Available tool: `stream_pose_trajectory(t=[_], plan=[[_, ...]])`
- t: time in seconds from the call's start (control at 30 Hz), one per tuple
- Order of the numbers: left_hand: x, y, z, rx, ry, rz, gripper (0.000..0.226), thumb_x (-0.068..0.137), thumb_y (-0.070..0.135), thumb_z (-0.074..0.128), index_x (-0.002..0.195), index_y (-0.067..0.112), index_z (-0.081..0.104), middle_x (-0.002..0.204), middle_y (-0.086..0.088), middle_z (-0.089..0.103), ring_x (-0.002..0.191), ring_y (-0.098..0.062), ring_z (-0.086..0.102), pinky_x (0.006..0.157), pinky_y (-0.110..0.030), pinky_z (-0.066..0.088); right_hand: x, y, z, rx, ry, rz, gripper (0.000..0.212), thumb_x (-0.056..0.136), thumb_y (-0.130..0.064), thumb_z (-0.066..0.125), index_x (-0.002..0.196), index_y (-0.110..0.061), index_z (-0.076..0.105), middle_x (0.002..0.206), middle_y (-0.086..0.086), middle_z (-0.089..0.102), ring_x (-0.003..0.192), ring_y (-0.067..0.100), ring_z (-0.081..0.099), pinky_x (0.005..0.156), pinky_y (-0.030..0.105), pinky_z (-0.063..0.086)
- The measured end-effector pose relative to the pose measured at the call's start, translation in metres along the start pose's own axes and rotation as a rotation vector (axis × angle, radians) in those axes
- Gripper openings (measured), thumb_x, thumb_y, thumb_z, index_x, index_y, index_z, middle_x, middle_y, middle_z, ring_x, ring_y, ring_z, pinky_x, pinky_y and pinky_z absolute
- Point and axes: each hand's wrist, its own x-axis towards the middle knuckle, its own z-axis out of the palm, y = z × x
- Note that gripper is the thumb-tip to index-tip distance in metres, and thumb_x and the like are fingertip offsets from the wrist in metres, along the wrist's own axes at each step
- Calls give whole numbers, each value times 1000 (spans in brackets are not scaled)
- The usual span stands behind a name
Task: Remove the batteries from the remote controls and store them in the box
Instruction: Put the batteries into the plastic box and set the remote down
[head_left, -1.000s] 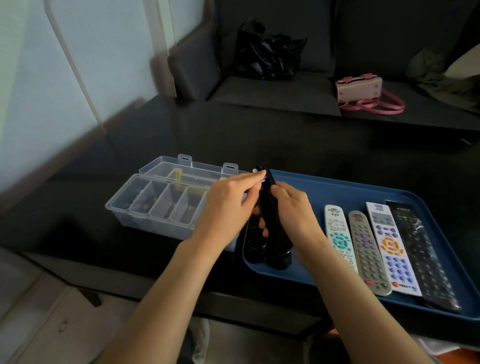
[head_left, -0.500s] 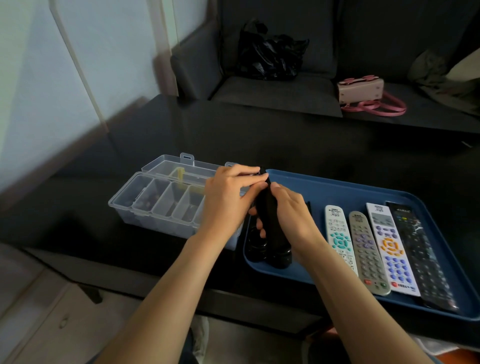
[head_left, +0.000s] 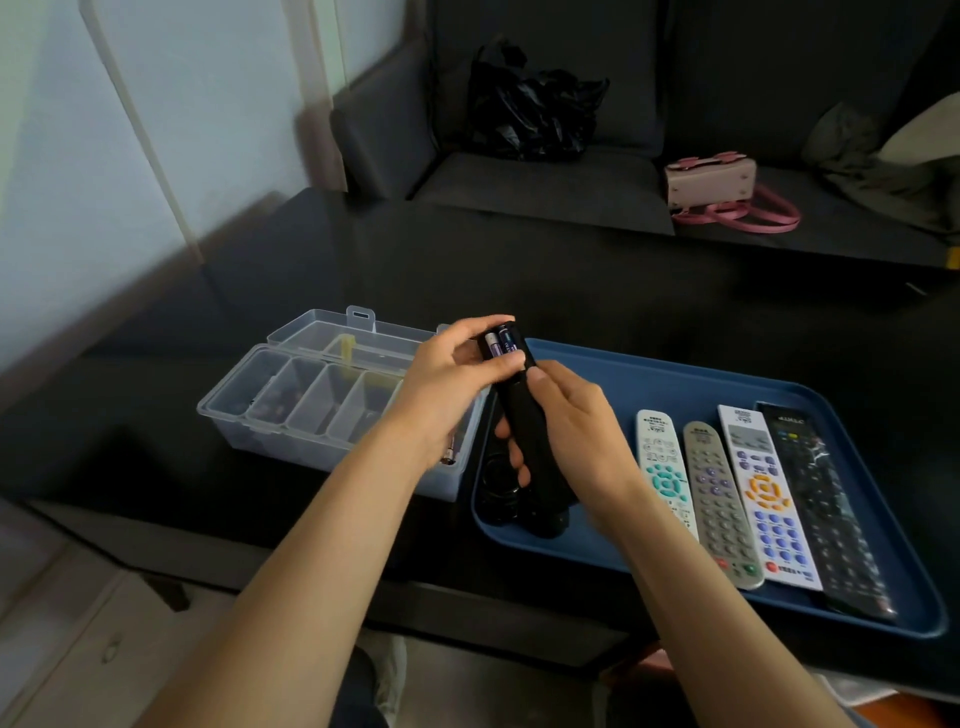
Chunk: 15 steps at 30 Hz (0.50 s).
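The right hand (head_left: 566, 415) is gripping a black remote (head_left: 524, 415), fingers wrapped round its body and tilting the open compartment upward, evidently for access. The left hand (head_left: 452, 384) is curling over that end, fingertips touching two batteries (head_left: 500, 340), which are sitting exposed beneath them. The clear box (head_left: 332, 400) is lying just beyond the left knuckles, lid open. Four remotes (head_left: 727, 488) are resting on the blue tray (head_left: 883, 587) outside the right wrist; nothing is obstructing the box.

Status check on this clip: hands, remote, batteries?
Right hand grips black remote. Left hand fingers on two exposed batteries. Box open, unobstructed.
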Motion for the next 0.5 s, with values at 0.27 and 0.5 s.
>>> stream_pose_trajectory(t=[0.27, 0.5], plan=[[-4, 2, 45, -57, -14, -38, 38, 81, 7, 68, 115, 24, 61, 104, -5, 67, 96, -19, 64, 81, -33, 52, -8, 0, -38, -94, 70, -20, 23, 102, -23, 36, 100, -8, 54, 67, 10, 62, 46, 18, 54, 40, 29, 46], [16, -18, 80, 465, 36, 100, 35, 90, -1, 46, 119, 13, 59, 118, -6, 63, 106, -11, 58, 95, -26, 44, -2, 5, -84, -63, 242, 114, 21, 102, -21, 35, 96, -13, 53, 72, 15, 60, 47, 20, 54, 43, 30, 50]])
